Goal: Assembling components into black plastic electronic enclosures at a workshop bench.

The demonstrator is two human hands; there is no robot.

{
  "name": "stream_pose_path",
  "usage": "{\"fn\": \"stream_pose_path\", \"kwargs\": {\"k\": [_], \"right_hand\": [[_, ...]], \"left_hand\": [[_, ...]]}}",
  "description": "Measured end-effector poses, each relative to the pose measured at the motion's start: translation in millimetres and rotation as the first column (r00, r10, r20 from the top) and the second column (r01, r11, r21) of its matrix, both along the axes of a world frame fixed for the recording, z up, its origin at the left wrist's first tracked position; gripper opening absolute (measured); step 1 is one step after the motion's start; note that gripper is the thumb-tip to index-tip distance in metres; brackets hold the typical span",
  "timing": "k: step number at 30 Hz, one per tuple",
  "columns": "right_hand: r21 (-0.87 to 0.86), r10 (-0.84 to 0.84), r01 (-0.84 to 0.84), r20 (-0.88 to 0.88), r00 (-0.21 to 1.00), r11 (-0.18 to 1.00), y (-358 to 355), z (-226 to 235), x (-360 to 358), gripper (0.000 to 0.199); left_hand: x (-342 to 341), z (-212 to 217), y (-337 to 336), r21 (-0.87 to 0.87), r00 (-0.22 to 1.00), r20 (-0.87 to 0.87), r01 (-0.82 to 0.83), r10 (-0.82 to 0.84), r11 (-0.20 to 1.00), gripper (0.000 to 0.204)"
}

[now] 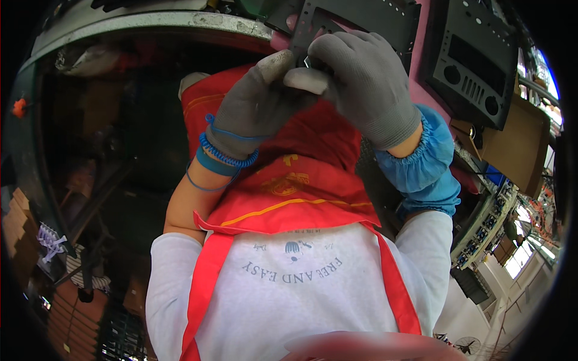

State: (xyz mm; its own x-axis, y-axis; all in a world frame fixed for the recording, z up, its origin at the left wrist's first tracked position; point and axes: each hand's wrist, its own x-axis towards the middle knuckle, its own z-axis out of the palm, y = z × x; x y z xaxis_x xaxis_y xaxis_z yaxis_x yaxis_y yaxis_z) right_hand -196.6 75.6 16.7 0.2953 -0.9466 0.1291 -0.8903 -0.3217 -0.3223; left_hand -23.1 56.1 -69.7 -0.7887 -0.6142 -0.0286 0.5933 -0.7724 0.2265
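Both my hands wear grey gloves with pale fingertips and meet at the top middle. My left hand (256, 102) is closed, its thumb against the near corner of a black metal panel (306, 29) with punched holes; its other fingers are partly hidden. My right hand (364, 87) is closed in a pinch beside it, thumb toward the left fingers. A small shiny metal piece (307, 61) shows at its fingertips, too small to tell its kind. The panel extends away behind my right hand.
A second black panel (466, 66) with round openings and slots stands at the right, beside a pink surface (421, 90). Brown cardboard (521, 147) lies beyond it. A pale worn edge (150, 30) curves along the far left. A coiled blue cord (226, 155) circles my left wrist.
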Motion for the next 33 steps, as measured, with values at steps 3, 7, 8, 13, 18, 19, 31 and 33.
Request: {"fn": "stream_pose_path", "kwargs": {"k": [3,7,8,13,18,19,31,33], "right_hand": [[0.054,0.079,-0.075,-0.074,0.994,0.996,8,29,-8,0.030],[-0.140,0.223,-0.212,0.068,0.973,0.967,3,14,-19,0.027],[-0.139,0.222,-0.211,0.066,0.973,0.968,4,13,-18,0.027],[-0.011,0.094,-0.095,-0.044,0.995,0.995,2,14,-9,0.017],[0.150,0.077,-0.095,0.124,0.989,0.984,10,13,-15,0.023],[0.166,0.063,-0.093,0.178,0.982,0.982,12,15,-16,0.030],[-0.085,-0.029,0.021,-0.091,0.995,0.996,15,20,-19,0.021],[-0.115,0.010,-0.006,0.038,0.999,0.993,14,18,-19,0.021]], "left_hand": [[2,-5,-1,-0.124,0.999,-0.015,-0.034,0.032,0.992,0.046],[6,-11,-3,-0.103,0.997,0.053,0.059,-0.054,0.993,0.050],[7,-12,-4,-0.124,0.988,0.125,0.102,-0.087,0.987,0.056],[1,-3,5,-0.003,0.998,0.065,0.001,0.000,1.000,0.040],[-2,-6,4,-0.106,0.999,-0.042,-0.037,0.033,0.994,0.037],[1,-2,2,-0.063,1.000,-0.005,0.000,0.000,0.998,0.037],[6,-10,0,0.031,0.999,0.044,0.015,-0.016,0.999,0.039],[5,-11,-2,0.014,1.000,0.019,0.007,-0.007,1.000,0.040]]}}
